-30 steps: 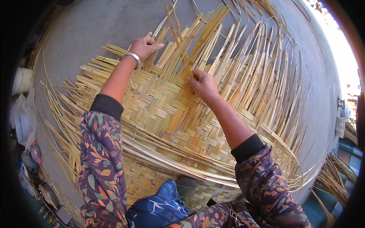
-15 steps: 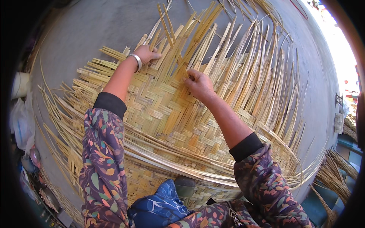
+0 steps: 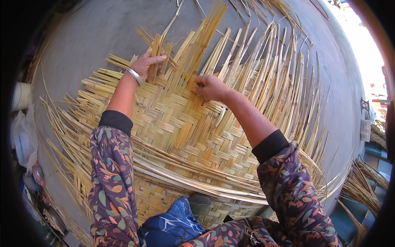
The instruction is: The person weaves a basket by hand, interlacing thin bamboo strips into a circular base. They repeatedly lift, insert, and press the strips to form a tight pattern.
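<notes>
A mat of split reed strips [image 3: 164,117] in pale yellow and tan lies before me, its weave running diagonally. My left hand [image 3: 143,67], a silver bangle at its wrist, grips a few flat reed strips [image 3: 155,49] standing up at the mat's far edge; its thumb lies across them. Just to the right, a bunch of long upright reed strips [image 3: 205,39] rises from the weave. At the base of that bunch, my right hand [image 3: 213,88] is closed with its fingertips pinching a reed strip low against the weave; the fingertips are partly hidden.
Loose strip ends fan out along the mat's right side and left side. Long reeds [image 3: 185,175] lie across the mat near my feet. Grey floor [image 3: 94,33] surrounds it. Plastic bags [image 3: 24,136] stand at left, reed bundles [image 3: 364,191] at right.
My left hand has shifted slightly left and now holds strips raised, crossing others. My right hand has moved slightly left and down. The tall bunch of strips leans further left.
</notes>
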Motion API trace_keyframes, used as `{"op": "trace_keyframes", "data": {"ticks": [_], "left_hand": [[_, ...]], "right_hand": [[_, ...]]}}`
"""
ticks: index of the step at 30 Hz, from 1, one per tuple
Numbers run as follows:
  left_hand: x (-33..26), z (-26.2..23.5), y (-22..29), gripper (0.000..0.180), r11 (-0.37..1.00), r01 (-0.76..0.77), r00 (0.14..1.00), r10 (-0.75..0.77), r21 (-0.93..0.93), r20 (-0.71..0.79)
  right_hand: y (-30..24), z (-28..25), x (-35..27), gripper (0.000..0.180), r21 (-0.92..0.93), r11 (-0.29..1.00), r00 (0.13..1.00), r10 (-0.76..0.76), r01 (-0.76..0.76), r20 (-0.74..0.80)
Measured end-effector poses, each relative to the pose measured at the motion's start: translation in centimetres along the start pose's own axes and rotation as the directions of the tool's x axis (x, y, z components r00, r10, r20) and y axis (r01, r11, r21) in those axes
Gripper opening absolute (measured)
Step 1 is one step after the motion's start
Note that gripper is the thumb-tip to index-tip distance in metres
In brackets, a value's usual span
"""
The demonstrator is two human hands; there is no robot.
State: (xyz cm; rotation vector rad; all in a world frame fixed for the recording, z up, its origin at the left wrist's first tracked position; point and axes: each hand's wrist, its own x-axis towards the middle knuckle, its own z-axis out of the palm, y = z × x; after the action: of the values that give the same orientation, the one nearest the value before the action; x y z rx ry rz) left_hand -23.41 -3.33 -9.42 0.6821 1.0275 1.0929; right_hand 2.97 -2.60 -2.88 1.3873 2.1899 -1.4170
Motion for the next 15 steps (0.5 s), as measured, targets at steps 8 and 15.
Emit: {"op": "trace_keyframes", "data": {"ticks": [8, 15], "left_hand": [[0.1, -0.1, -1.3, 0.029, 0.805, -0.247, 0.968, 0.223, -0.540, -0.112], [0.2, -1.2, -1.7, 0.035, 0.773, -0.243, 0.955, 0.083, -0.586, -0.285]], "right_hand": [[0.3, 0.1, 0.8, 0.029, -0.067, 0.998, 1.000, 0.020, -0.020, 0.001], [-0.3, 0.3, 0.9, 0.029, -0.041, 0.994, 0.994, 0.103, -0.101, 0.032]]}}
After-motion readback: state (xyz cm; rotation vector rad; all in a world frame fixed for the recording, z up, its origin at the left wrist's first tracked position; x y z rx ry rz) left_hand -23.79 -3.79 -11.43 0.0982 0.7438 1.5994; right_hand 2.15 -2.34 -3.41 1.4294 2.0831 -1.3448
